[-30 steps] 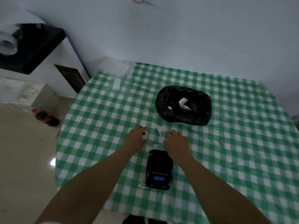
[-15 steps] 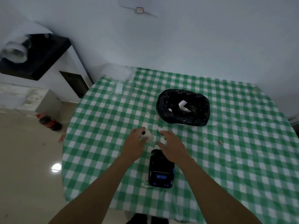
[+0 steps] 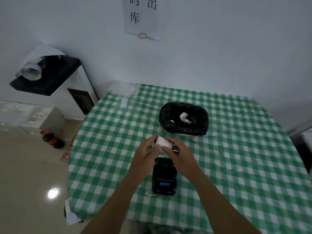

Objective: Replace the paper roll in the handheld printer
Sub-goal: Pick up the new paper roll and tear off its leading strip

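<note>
A: What sits lowest in the frame?
B: The black printer (image 3: 164, 179), low centre on the checked tablecloth (image 3: 236, 166).
A: And the 2 hands?
B: Just above it, the left hand (image 3: 146, 152) and right hand (image 3: 179, 153) pinch the white paper roll (image 3: 163, 142) together.
A: Further up?
B: A black-lined bin (image 3: 184, 118), upper centre

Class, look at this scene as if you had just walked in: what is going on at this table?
A person holds a white paper roll in both hands, left hand and right hand, just above a black handheld printer lying on the green checked tablecloth. The roll is not yet in the printer. Behind stands a bin lined with a black bag, paper scraps inside.
</note>
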